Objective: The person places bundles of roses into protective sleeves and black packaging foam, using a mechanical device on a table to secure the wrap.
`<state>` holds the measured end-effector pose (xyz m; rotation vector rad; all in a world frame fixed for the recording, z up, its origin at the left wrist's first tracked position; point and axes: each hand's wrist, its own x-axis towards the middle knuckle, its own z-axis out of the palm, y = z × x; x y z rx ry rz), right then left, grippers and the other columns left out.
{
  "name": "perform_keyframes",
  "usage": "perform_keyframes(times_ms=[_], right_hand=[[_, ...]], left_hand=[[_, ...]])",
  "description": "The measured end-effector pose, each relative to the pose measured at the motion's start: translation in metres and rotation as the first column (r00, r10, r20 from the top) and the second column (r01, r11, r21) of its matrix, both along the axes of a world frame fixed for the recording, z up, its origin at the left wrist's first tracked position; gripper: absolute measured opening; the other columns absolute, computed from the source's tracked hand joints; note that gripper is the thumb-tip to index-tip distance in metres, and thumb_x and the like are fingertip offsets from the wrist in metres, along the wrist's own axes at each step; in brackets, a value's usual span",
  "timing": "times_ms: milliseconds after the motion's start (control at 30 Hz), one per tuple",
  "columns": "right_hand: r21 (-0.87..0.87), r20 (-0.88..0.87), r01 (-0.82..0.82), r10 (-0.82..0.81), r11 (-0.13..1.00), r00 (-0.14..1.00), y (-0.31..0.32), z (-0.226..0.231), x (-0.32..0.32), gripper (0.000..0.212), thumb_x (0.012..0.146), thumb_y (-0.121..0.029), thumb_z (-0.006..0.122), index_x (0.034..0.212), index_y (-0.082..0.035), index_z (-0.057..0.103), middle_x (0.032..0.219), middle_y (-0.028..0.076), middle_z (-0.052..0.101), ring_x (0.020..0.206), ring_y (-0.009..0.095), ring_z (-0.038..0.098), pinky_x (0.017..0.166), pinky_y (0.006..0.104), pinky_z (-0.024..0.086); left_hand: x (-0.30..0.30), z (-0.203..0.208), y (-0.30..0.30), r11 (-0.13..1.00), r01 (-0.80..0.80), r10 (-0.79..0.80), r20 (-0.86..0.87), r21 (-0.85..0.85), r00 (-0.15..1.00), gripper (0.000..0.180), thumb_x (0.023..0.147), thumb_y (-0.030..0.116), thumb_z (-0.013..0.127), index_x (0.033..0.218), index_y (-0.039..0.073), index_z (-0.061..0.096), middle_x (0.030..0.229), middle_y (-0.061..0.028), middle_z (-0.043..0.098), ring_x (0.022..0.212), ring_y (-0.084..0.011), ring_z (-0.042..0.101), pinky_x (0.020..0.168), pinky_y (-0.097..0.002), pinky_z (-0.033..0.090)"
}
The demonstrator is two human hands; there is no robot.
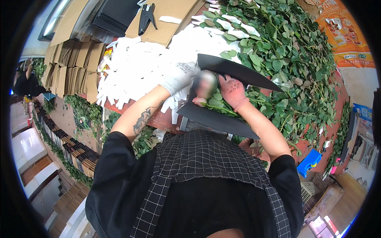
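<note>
Both hands wear gloves and are near each other, with black sheets about them. Left hand (180,77), in a pale grey-white glove with dark print, reaches to the left end of a stiff black curved sheet (238,70); its fingertips are partly hidden, so I cannot tell if they pinch this sheet. Right hand (233,93), in a pinkish-red glove, has its fingers bent upon a bunch of green leaves (216,102); whether it grasps them tightly, I cannot tell.

These leaves lie between the two hands and just below, together with a pale pink flower head (199,101). An oval spot above the flower is blurred, so its content is not clear. Nearer to the body than both hands is a second black curved part (218,121); I cannot tell if it joins the first one.

To the left of the left hand, and also beyond it, spreads a large heap of white soft sleeves (133,69). Beyond the hands, a black metal hand tool (147,19) lies on brown corrugated cardboard (168,29). To the right of the right hand extends a thick pile of green leafy stems (293,63). Nearer to the body, far right of this hand, is a bright blue plastic object (309,162).
</note>
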<state>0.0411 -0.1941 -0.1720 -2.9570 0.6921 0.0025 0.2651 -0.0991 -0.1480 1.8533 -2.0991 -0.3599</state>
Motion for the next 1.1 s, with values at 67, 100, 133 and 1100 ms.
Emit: perform_keyframes(times_ms=[67,100,133,1100], right_hand=[[-0.039,0.015,-0.004,0.005,0.999,1.000,0.001,-0.001,-0.001,0.037,0.078,-0.013,0.051,0.114,-0.006,0.055,0.102,0.020,0.061,0.078,0.028,0.064,0.067,0.0369,0.052],[-0.078,0.032,-0.021,0.024,0.997,0.999,0.003,0.000,0.001,0.034,0.080,-0.013,0.048,0.114,-0.007,0.055,0.100,0.019,0.061,0.076,0.026,0.064,0.065,0.0360,0.052],[-0.078,0.036,-0.026,0.029,0.997,0.999,0.005,0.000,0.003,0.034,0.080,-0.013,0.048,0.114,-0.007,0.055,0.100,0.019,0.061,0.076,0.026,0.064,0.065,0.0360,0.052],[-0.444,-0.280,0.001,-0.140,0.896,0.950,-0.244,0.028,-0.012,0.014,0.076,-0.016,0.057,0.087,-0.009,0.061,0.085,0.010,0.064,0.085,0.021,0.063,0.070,0.0313,0.047]], left_hand=[[0.004,0.005,0.006,0.998,-0.028,0.024,-0.063,-0.060,0.998,0.015,0.078,0.012,0.051,0.090,0.008,0.061,0.086,-0.0162,0.061,0.081,-0.0340,0.060,0.073,-0.0428,0.047],[0.020,-0.008,0.008,0.997,-0.071,0.071,0.028,-0.009,0.997,0.016,0.079,0.011,0.051,0.091,0.007,0.061,0.088,-0.0159,0.061,0.082,-0.0338,0.060,0.073,-0.0424,0.047],[0.037,-0.019,0.011,0.992,-0.119,0.114,0.120,0.039,0.986,0.016,0.079,0.010,0.052,0.092,0.007,0.060,0.089,-0.0156,0.060,0.082,-0.0336,0.060,0.073,-0.0420,0.047],[-0.050,0.034,0.010,0.950,0.179,-0.177,-0.030,0.257,0.984,0.055,0.081,0.033,0.057,0.127,0.008,0.040,0.139,-0.0126,0.039,0.093,-0.0299,0.062,0.071,-0.0388,0.052]])
